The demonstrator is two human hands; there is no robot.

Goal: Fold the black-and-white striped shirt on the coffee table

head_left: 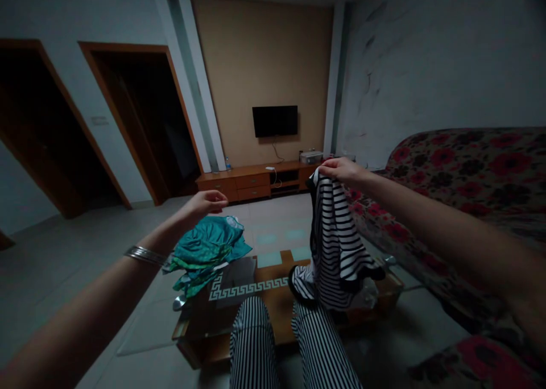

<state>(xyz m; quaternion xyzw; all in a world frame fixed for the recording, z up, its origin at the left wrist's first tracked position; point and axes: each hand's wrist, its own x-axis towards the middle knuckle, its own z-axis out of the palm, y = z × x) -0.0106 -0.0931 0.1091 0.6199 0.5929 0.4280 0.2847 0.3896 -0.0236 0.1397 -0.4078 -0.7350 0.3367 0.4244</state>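
My right hand is raised and pinches the top of a black-and-white striped garment, which hangs down to the low wooden coffee table. My left hand is stretched out above a pile of teal clothes on the table's left side; its fingers are loosely curled and hold nothing. A silver bracelet sits on my left wrist. My knees in striped trousers show at the bottom.
A flowered sofa runs along the right. A TV hangs above a low wooden cabinet on the far wall. Two dark doorways open on the left. Pale tiled floor lies to the left of the table.
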